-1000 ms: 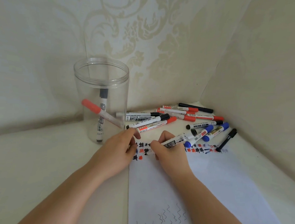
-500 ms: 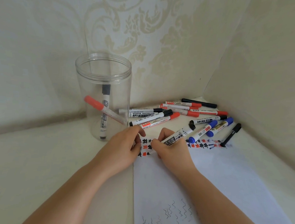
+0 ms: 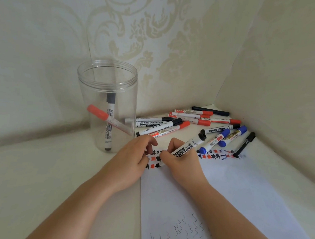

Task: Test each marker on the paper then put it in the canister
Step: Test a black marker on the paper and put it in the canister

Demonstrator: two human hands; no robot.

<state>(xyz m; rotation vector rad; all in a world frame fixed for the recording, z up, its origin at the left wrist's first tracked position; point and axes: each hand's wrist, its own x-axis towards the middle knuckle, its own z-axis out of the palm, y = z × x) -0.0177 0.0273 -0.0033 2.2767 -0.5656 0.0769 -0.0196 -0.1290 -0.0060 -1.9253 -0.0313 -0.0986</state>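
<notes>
While the right hand (image 3: 183, 161) pinches a black-capped marker (image 3: 187, 147) low on its barrel, fingers curled round it and the tip hidden behind them, the left hand (image 3: 133, 158) rests on the far left corner of the paper (image 3: 240, 186) with its fingers bent; whether it holds the marker's cap cannot be told. The marker slants up and away, its rear end toward the loose markers (image 3: 189, 119) heaped in the desk's far right corner. The step looks to be the test stroke, among the rows of red and black marks along the paper's far edge. To do it well, keep the left hand pressing the sheet flat so it does not slide, draw a short, light stroke on bare paper beside the marks — not over them — and cap it firmly. The clear canister (image 3: 108, 77) stands just left of the paper's far corner, two markers already inside — a short lift and a drop, tip down.
</notes>
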